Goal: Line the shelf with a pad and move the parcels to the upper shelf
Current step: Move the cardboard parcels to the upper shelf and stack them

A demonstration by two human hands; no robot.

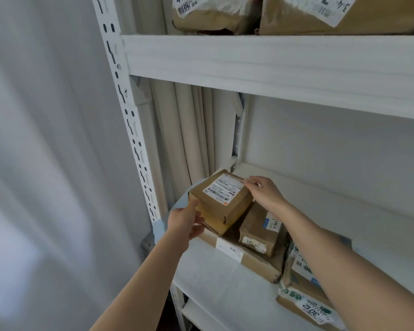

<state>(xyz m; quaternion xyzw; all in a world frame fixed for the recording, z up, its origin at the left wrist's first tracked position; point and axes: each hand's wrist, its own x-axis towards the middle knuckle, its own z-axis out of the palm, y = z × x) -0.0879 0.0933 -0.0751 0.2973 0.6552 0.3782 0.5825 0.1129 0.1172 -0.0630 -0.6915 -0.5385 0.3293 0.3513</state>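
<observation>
Cardboard box (221,199), one, gripped by left hand (185,220) and right hand (264,193).

One head-worn wide-angle view looks forward and down, close to the white shelving unit (273,68).

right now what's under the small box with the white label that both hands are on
The small box sits on another brown box, which lies over a flat parcel. Their hidden faces and the shelf beneath cannot be seen.

Both hands grip a small labelled cardboard box (221,197) above other parcels (258,231) on the white shelf (215,278): left hand (185,222), right hand (264,193).
</observation>
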